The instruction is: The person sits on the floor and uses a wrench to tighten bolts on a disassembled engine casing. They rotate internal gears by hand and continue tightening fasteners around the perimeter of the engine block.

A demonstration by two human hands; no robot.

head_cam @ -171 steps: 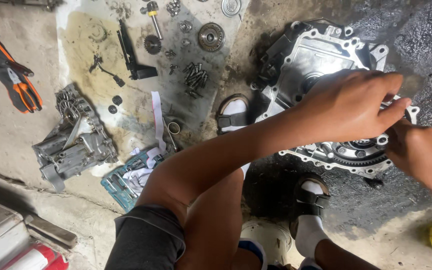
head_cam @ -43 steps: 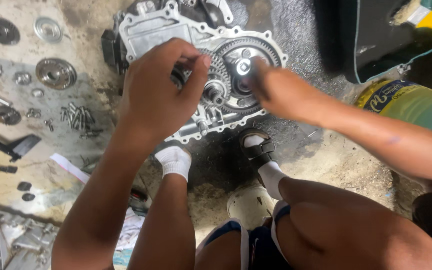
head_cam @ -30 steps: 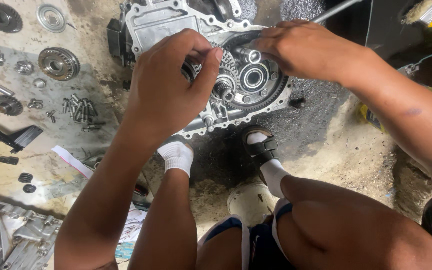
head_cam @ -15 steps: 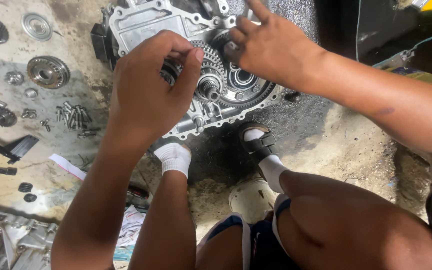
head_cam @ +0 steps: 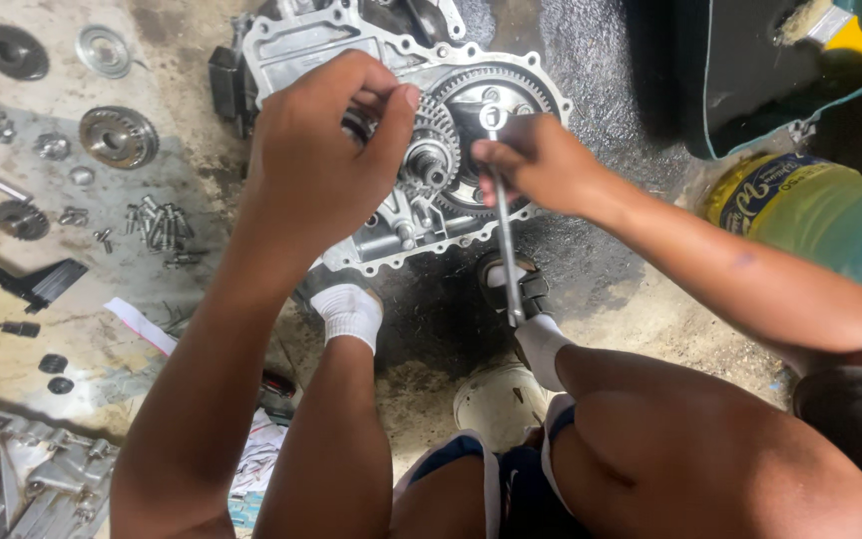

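Note:
An aluminium gearbox housing point(head_cam: 303, 40) lies open on the dirty floor, with a large ring gear point(head_cam: 531, 85) and a smaller gear cluster point(head_cam: 431, 150) inside it. My left hand point(head_cam: 316, 150) rests over the housing's middle, fingers pinched on a part beside the small gear; what it grips is hidden. My right hand point(head_cam: 541, 160) holds a long metal ratchet wrench point(head_cam: 503, 225), whose head sits at the centre of the ring gear while the handle points back toward my legs.
Loose gears point(head_cam: 117, 135), bolts point(head_cam: 157, 225) and washers lie on the floor at left. Another casing part point(head_cam: 27, 479) sits bottom left. A yellow-green plastic jug point(head_cam: 800, 215) and a dark tray with a brush point(head_cam: 835, 30) are at right. My sandalled feet point(head_cam: 511, 284) are under the housing.
The view shifted so the housing sits more central. My right hand came down from the housing's top edge and now holds the wrench on the ring gear's centre. My left hand stayed on the small gear.

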